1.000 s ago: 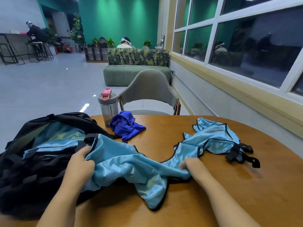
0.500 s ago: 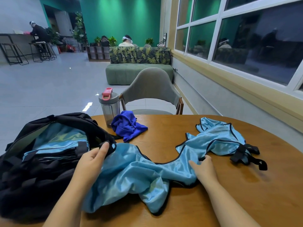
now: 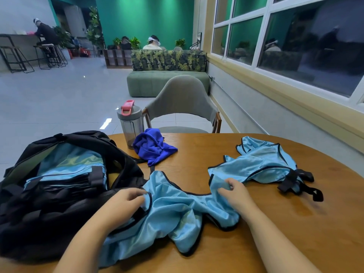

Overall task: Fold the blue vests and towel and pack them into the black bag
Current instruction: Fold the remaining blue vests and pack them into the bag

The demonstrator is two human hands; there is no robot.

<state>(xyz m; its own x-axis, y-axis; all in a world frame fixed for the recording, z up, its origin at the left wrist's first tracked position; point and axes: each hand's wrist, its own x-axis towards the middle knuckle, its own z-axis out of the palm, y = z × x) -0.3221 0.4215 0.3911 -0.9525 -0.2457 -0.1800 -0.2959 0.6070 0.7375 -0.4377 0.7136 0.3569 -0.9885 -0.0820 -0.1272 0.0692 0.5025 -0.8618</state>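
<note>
Left hand (image 3: 126, 203) and right hand (image 3: 236, 194) pinch blue vest (image 3: 177, 209)

Black bag (image 3: 39, 223) — near side cut off — left edge.

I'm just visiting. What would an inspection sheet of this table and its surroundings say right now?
Surface: round wooden table.
Job's things: near vest crumpled at the front edge; far vest loose to its right; towel bunched by the bottle; open black bag with blue fabric inside.
Clutter: bottle with pink lid.
Hands: left hand and right hand each pinch the near vest.
Cables: nothing seen.
Surroundings: chair, sofa, windows, people seated far off.
</note>
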